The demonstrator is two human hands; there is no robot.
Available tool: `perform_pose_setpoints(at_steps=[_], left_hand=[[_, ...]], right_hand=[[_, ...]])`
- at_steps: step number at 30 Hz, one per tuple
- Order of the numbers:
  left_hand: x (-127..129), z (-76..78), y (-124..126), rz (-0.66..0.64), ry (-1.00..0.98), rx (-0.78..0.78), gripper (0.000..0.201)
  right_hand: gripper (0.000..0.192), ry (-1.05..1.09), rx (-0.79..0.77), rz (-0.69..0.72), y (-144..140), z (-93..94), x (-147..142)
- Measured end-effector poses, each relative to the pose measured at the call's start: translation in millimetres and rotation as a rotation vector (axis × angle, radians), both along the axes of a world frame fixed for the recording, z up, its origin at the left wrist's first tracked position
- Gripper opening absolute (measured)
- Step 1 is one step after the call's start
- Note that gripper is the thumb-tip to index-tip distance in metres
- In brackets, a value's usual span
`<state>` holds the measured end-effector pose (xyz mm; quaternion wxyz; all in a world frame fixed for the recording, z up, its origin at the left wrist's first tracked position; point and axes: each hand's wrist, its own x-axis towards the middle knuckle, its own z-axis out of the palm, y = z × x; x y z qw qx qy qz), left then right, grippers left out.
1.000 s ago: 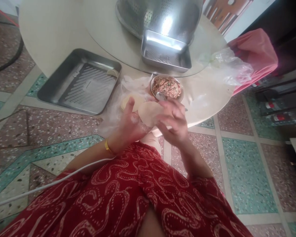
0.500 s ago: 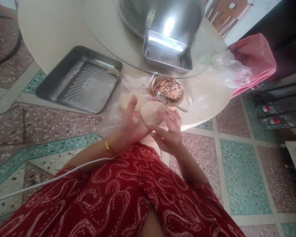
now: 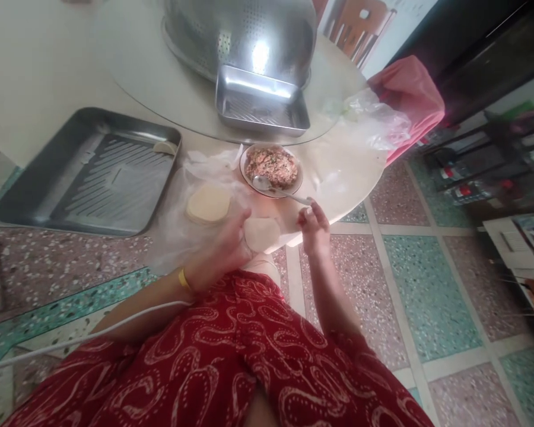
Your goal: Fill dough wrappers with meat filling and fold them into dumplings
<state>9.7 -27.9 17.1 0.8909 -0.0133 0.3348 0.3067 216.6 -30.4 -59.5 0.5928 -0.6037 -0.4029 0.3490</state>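
Observation:
My left hand (image 3: 225, 249) holds a round dumpling wrapper (image 3: 261, 233) flat on its fingers, just off the table's near edge. My right hand (image 3: 314, 228) reaches to the handle end of a metal spoon (image 3: 276, 188) and pinches it. The spoon's bowl rests in a small bowl of minced filling (image 3: 272, 166). A stack of wrappers (image 3: 208, 204) lies on clear plastic to the left of my left hand.
A large steel tray (image 3: 35, 190) with one folded dumpling (image 3: 165, 147) lies at the left. A smaller steel tray (image 3: 262, 107) and a perforated steel basin (image 3: 231, 29) stand on the turntable behind. A crumpled plastic bag (image 3: 369, 118) and a pink-covered chair (image 3: 409, 95) are at the right.
My right hand left the wrapper and moved right and forward to the spoon handle. The left hand kept the wrapper. The camera view shifted, so everything sits lower and further left.

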Motion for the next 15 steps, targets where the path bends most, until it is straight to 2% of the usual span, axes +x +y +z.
perform_pose_setpoints(at_steps=[4, 6, 8, 12, 15], left_hand=[[3, 0.9, 1, 0.02, 0.019, -0.041, 0.057], [1, 4.5, 1, 0.037, 0.001, -0.017, 0.058], [-3, 8.2, 1, 0.037, -0.016, -0.011, 0.059], [-8, 10.5, 2, 0.04, -0.032, -0.026, 0.056], [-9, 7.5, 3, 0.092, -0.008, -0.035, 0.055]], right_hand=[[0.04, -0.004, 0.083, 0.041, 27, 5.5, -14], [0.036, -0.087, 0.118, 0.051, 39, 9.8, -21], [0.032, -0.256, 0.156, 0.047, 45, 15.4, -26], [0.023, -0.68, 0.413, 0.048, 35, 31.9, -20], [0.022, -0.825, 0.598, 0.06, 16, 43.6, -2]])
